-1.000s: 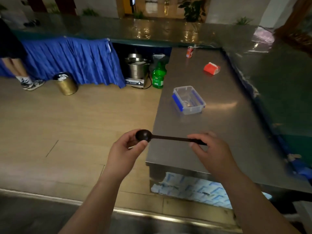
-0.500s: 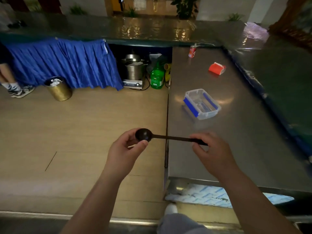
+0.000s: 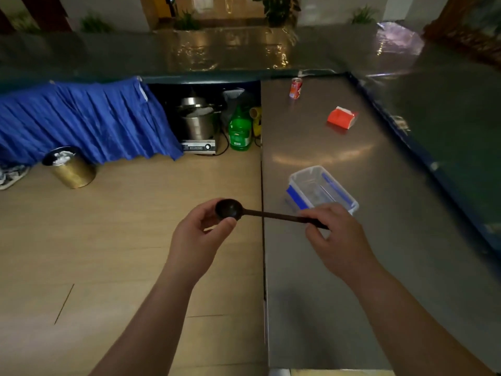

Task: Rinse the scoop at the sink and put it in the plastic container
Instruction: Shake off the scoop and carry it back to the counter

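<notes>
Dark long-handled scoop [image 3: 260, 213] held level: my left hand [image 3: 198, 237] pinches the bowl, right hand [image 3: 336, 237] pinches the handle end. Looks light, stiff, maybe slick; grip mid-handle. Clear blue-clipped plastic container [image 3: 321, 189] sits on the steel tabletop [image 3: 352, 267] at 1 o'clock, just beyond.

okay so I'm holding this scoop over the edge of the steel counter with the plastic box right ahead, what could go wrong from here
1. The scoop is pinched only at its ends, bowl in the left hand, handle tip in the right hand. Its bowl hangs past the counter edge, so a slip probably drops it on the floor.
2. The plastic box looks light, and the right hand partly hides its near rim; a bump could slide it.
</notes>
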